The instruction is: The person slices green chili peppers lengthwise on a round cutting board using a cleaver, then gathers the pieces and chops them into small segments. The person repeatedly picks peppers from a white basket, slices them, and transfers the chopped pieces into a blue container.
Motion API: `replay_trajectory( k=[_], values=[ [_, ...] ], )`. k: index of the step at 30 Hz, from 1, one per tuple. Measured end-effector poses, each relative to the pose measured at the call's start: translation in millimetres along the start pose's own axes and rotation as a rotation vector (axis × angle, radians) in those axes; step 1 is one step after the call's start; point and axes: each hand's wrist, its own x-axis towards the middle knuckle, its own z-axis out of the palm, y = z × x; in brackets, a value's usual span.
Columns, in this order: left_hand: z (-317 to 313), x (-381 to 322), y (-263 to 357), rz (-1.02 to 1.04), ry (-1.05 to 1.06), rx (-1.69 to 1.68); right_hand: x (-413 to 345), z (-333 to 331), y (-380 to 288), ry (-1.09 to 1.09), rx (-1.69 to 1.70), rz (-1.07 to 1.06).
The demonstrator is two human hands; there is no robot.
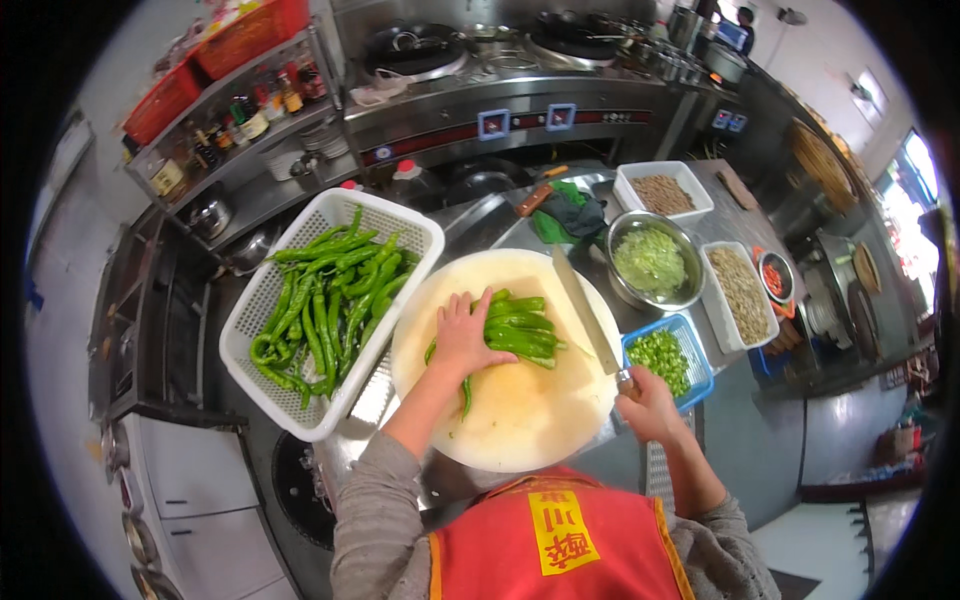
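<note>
My left hand (466,335) presses flat, fingers spread, on a bunch of long green peppers (523,330). Their cut ends point right, and they lie on a round white cutting board (517,420). In my right hand (646,405) is the handle of a cleaver (585,311). Its broad blade lies over the board's right side, apart from the peppers, tip towards the back. Left of the board, a white perforated plastic basket (322,427) holds many whole green peppers (330,300). A blue plastic basket (697,345) with chopped green pepper (658,361) sits just beyond my right hand.
Behind the board lie green and dark cloths (570,214). A steel bowl (655,300) of shredded greens and white tubs (709,199) of chopped food stand at the right. Further back are wok burners (416,49) and a shelf of bottles (255,120). A person (745,30) stands far off.
</note>
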Motion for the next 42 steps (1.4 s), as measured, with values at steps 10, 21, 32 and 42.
replay_trajectory(
  k=[10,21,32,42],
  values=[
    [-14.0,35.0,-27.1,0.171,-0.116,-0.072,-2.5,74.1,-23.0,-0.028,-0.112,0.059],
    [47.3,32.5,76.3,0.782,0.221,-0.321,-39.4,29.9,9.8,0.450,-0.083,-0.179],
    [6.1,-25.5,89.6,0.398,-0.045,-0.455,-39.7,15.2,30.6,0.323,0.324,-0.043],
    [-121.0,-284.6,-85.8,-0.714,-0.069,-0.090,-23.5,32.5,26.5,0.091,0.395,0.135]
  ],
)
